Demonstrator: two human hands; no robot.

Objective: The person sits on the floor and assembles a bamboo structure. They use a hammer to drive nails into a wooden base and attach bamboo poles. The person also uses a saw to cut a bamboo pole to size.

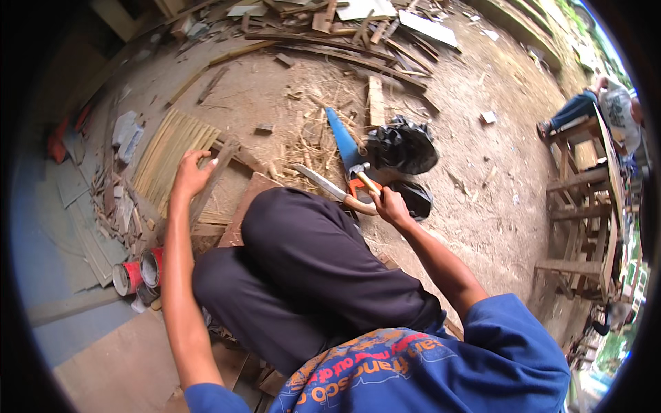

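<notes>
My right hand (pixel 394 208) is closed round the wooden handle of a hammer (pixel 369 182), its metal head pointing away from me. Just beyond it lie a machete (pixel 322 182) with a brown handle and a handsaw (pixel 342 138) with a blue blade and orange handle. My left hand (pixel 193 173) is over the wooden frame edge beside a panel of narrow slats (pixel 169 148). Its thumb and fingers are bent and apart, and I see nothing held between them. My knees partly hide the reddish-brown board (pixel 253 196) in front of me.
Crumpled black plastic (pixel 403 146) lies beyond the hammer. Two red cans (pixel 127 278) stand at left near wood scraps. A scrap-wood pile (pixel 358 48) spreads across the far ground. At right, a person (pixel 616 113) is by a wooden bench structure (pixel 585 199).
</notes>
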